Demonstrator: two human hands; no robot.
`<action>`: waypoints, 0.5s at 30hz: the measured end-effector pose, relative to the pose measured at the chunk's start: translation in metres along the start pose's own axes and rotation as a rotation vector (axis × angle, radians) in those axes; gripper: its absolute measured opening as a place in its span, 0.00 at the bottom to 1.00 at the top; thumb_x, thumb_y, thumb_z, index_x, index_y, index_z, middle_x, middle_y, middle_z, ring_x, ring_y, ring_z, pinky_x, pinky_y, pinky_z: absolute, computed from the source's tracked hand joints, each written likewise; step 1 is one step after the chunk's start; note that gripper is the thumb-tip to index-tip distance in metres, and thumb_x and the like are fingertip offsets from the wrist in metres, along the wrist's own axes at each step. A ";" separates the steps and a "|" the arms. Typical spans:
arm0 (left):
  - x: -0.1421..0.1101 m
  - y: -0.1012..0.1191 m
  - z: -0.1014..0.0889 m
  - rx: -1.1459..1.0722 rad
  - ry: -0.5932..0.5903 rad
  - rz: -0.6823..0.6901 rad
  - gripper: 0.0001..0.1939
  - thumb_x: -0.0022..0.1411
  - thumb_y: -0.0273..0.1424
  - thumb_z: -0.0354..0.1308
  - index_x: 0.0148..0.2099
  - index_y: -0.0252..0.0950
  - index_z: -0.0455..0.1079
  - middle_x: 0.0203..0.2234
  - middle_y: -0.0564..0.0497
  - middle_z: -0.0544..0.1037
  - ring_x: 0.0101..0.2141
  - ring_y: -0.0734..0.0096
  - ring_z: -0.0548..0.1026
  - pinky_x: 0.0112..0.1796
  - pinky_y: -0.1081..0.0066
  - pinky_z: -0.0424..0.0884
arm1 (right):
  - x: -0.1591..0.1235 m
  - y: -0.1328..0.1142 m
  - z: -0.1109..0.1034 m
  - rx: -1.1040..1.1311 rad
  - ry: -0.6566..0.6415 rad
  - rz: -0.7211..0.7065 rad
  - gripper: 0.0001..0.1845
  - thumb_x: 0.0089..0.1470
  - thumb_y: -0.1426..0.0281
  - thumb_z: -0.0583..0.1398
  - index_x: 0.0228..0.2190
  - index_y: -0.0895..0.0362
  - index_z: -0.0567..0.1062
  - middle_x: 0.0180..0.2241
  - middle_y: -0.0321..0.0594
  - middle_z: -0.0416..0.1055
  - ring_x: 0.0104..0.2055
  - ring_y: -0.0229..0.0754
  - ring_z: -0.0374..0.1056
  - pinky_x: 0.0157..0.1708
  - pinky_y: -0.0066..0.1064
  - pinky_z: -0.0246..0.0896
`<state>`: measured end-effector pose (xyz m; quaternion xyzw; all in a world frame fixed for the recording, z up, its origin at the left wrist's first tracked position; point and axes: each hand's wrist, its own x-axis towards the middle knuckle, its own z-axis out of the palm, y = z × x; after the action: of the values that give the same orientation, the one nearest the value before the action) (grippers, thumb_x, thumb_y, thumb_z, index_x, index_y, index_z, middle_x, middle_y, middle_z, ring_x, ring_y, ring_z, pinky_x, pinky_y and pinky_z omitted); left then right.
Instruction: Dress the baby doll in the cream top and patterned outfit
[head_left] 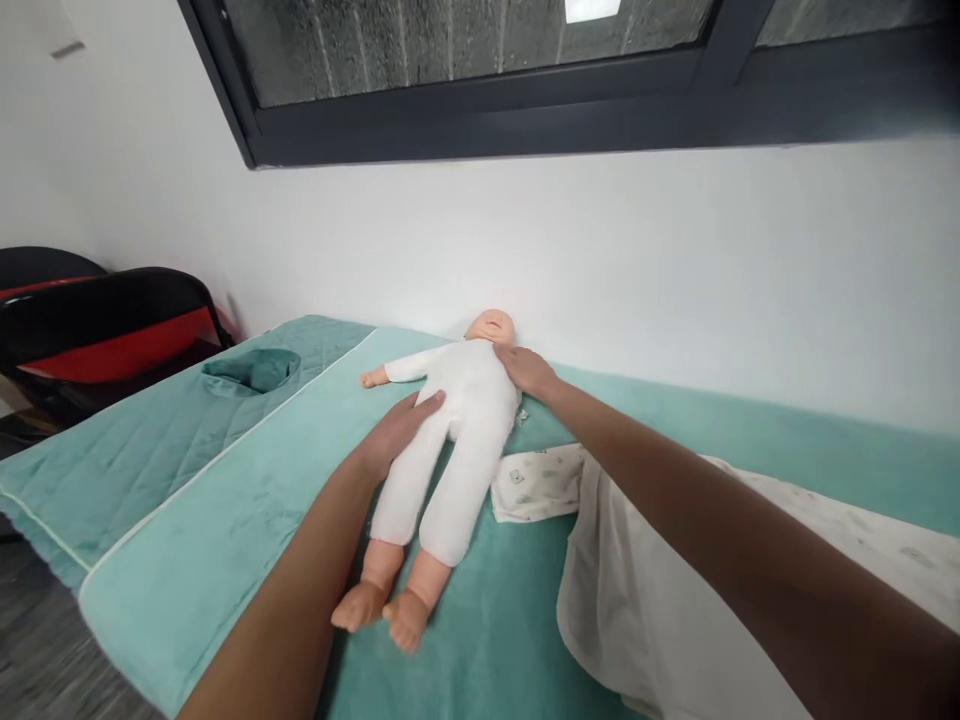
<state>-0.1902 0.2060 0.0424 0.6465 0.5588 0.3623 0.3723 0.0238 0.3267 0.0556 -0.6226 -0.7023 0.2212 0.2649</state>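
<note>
A baby doll (pixel 457 420) with a white cloth body lies on its back on a teal padded table (pixel 187 560), head toward the wall. My left hand (pixel 397 425) rests flat against the doll's left side at the hip, fingers stretched out. My right hand (pixel 525 368) lies on the doll's shoulder just below its head (pixel 491 327), fingers curled over it. A folded white printed cloth (pixel 536 483) lies beside the doll's right side, partly under my right arm.
A larger white cloth (pixel 675 620) is spread over the table at the right. The table has a round face hole (pixel 251 370) at its left end. Black and red chairs (pixel 97 330) stand at the left. A white wall and dark window frame lie behind.
</note>
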 end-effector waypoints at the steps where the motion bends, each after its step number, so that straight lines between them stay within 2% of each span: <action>1: 0.005 -0.001 0.000 -0.076 -0.035 -0.017 0.43 0.56 0.61 0.47 0.61 0.34 0.66 0.49 0.40 0.78 0.50 0.47 0.75 0.50 0.56 0.72 | 0.007 0.001 -0.003 0.010 -0.029 0.016 0.36 0.60 0.45 0.47 0.46 0.61 0.76 0.49 0.54 0.75 0.53 0.57 0.69 0.51 0.39 0.60; 3: 0.012 -0.002 0.000 -0.213 -0.033 -0.032 0.42 0.54 0.61 0.50 0.58 0.34 0.70 0.46 0.39 0.79 0.46 0.47 0.77 0.46 0.55 0.74 | 0.015 0.000 -0.009 0.025 -0.067 0.045 0.38 0.56 0.42 0.50 0.44 0.63 0.76 0.46 0.55 0.76 0.50 0.57 0.71 0.47 0.37 0.63; 6: 0.009 0.002 0.005 -0.355 0.126 -0.002 0.38 0.50 0.58 0.58 0.52 0.34 0.74 0.42 0.37 0.80 0.42 0.48 0.78 0.42 0.56 0.76 | 0.014 -0.004 -0.021 0.071 -0.130 0.099 0.40 0.51 0.41 0.55 0.45 0.65 0.76 0.46 0.58 0.75 0.47 0.55 0.72 0.44 0.37 0.65; 8: 0.000 0.012 0.011 -0.422 0.168 0.001 0.35 0.49 0.55 0.62 0.51 0.34 0.75 0.41 0.37 0.80 0.40 0.50 0.79 0.41 0.57 0.76 | 0.006 -0.006 -0.034 0.127 -0.180 0.154 0.41 0.48 0.41 0.58 0.47 0.65 0.75 0.48 0.59 0.74 0.47 0.54 0.72 0.43 0.37 0.66; 11: -0.023 0.043 0.029 -0.518 0.096 -0.021 0.33 0.51 0.53 0.62 0.51 0.33 0.75 0.40 0.37 0.80 0.41 0.50 0.79 0.43 0.58 0.76 | -0.014 0.000 -0.065 0.196 -0.211 0.212 0.43 0.43 0.40 0.61 0.46 0.64 0.75 0.49 0.58 0.74 0.47 0.55 0.72 0.43 0.39 0.67; 15: -0.060 0.097 0.069 -0.677 -0.045 -0.031 0.33 0.55 0.50 0.61 0.55 0.30 0.71 0.42 0.37 0.80 0.41 0.48 0.79 0.44 0.55 0.75 | -0.055 0.020 -0.125 0.193 -0.179 0.197 0.42 0.40 0.38 0.61 0.43 0.61 0.77 0.46 0.54 0.76 0.45 0.56 0.73 0.42 0.40 0.67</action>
<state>-0.0920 0.1312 0.0938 0.4854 0.4081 0.5074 0.5835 0.1242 0.2719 0.1329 -0.6380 -0.6342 0.3671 0.2366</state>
